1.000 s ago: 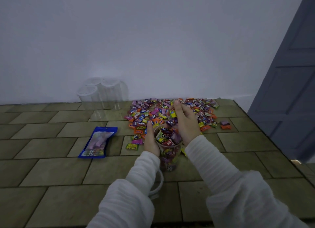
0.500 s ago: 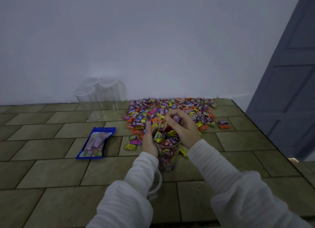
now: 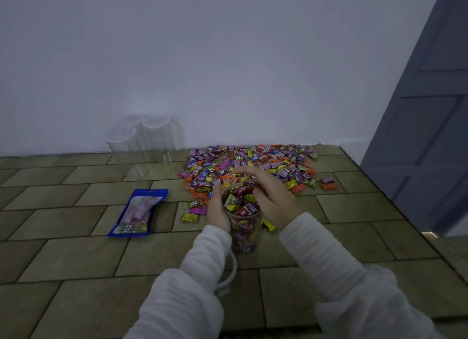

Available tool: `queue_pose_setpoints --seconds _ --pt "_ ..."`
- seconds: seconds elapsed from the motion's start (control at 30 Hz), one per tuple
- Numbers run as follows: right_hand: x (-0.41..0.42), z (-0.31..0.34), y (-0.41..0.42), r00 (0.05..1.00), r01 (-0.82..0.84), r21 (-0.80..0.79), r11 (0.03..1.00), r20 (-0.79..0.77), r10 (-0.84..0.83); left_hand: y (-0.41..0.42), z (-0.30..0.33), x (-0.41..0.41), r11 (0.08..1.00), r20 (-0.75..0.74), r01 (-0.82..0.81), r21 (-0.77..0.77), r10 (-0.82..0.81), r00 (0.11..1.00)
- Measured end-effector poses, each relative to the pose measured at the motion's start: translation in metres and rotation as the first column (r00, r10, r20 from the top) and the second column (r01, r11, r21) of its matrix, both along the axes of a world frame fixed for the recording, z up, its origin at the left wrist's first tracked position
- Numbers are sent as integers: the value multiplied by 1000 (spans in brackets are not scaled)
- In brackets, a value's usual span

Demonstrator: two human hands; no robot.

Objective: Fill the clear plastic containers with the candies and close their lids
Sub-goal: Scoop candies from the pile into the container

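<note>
A clear plastic container (image 3: 244, 233) stands upright on the tiled floor, filled to the brim with wrapped candies. My left hand (image 3: 218, 209) grips its left side near the rim. My right hand (image 3: 268, 196) hovers over the container's mouth with fingers spread and relaxed; no candy shows in it. Behind lies a wide heap of colourful wrapped candies (image 3: 253, 166). A clear lid (image 3: 229, 271) lies on the floor under my left sleeve, partly hidden. Three empty clear containers (image 3: 144, 146) stand by the wall at the back left.
A blue candy bag (image 3: 138, 213) lies flat on the tiles to the left. A few stray candies (image 3: 190, 217) sit beside the container. A white wall runs behind, a grey door (image 3: 430, 136) stands at the right, and the tiled platform's edge slants down on the right.
My right hand brought candies from the heap to the container's mouth, then opened its fingers over it. My left hand kept its grip on the container.
</note>
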State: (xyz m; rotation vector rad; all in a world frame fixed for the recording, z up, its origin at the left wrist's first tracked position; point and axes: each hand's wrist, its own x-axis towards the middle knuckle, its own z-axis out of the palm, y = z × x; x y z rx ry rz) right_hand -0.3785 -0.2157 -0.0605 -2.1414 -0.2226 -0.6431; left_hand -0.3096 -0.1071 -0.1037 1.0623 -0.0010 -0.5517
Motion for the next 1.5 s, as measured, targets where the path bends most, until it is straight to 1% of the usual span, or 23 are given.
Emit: queue_pose_setpoints --seconds 0.1,0.2,0.23,0.33,0.37,0.4,0.47,0.5,0.57,0.63,0.73,0.8,0.9,0.97,1.03,1.13,1.17,1.27,1.33,1.37,1.4,1.5 --pt "4 3 7 998 -53 -99 994 18 55 -1 -2 2 998 45 -65 -4 65 997" --pt "8 7 14 995 -71 -178 981 56 82 -2 -5 4 994 149 -112 17 108 983" --pt "8 8 15 994 -46 -200 979 84 64 -2 -5 4 993 156 -113 17 109 982" --pt "5 7 7 982 103 -244 964 177 -60 -2 1 1 999 63 -31 -31 33 997" --pt "4 6 3 982 148 -257 955 157 -110 -1 0 1 999 22 -25 -34 26 999" --pt "3 4 -2 984 172 -276 946 93 -152 0 2 -1 999 -14 -28 -30 27 1000" --pt "1 1 -10 979 155 -307 939 -81 -188 1 2 -2 1000 -33 -23 -19 22 999" --pt "0 -1 -12 975 141 -309 941 -120 -186 0 1 -2 1000 -33 -22 -18 22 999" --pt "-1 -4 -13 980 140 -309 941 -92 -176 -1 -3 -1 999 -43 -31 -40 29 999" --pt "1 -5 -11 985 132 -349 928 -58 -162 -3 -6 2 998 -45 -54 -29 52 998" --pt "4 -8 -8 986 106 -410 906 -72 -147 -2 -5 2 997 -47 -50 -55 48 998" --pt "2 -7 -9 986 139 -378 915 -30 -162 -2 -6 3 999 -47 -35 -31 33 998" --pt "-3 -3 -10 986 165 -249 954 42 -159 -3 -10 4 999 -56 -32 -21 31 998" --pt "-3 0 -10 986 158 -245 957 88 -141 -4 -12 5 999 -55 -35 -32 33 998" --pt "-2 1 -9 990 136 -293 946 63 -123 -4 -13 7 999 -63 -32 -33 30 998" --pt "1 4 -10 985 156 -357 921 -14 -172 -3 -12 7 999 -57 -14 -40 11 998" --pt "1 5 -11 984 154 -349 924 -27 -175 -3 -14 8 999 -57 -9 -38 7 998" --pt "-4 11 -14 990 140 -262 955 4 -144 -4 -14 8 999 -58 -12 -32 11 998" --pt "-6 14 -19 983 136 -268 954 -84 -164 -5 -16 8 999 -49 -32 -34 30 998" --pt "-7 15 -22 975 122 -296 947 -143 -170 -5 -17 9 998 -45 -37 -41 35 998" --pt "-8 14 -23 971 107 -331 938 -168 -170 -5 -16 8 998 -47 -44 -42 42 998" --pt "-6 10 -19 979 96 -385 918 -128 -157 -5 -17 9 999 -59 -49 -21 47 997"
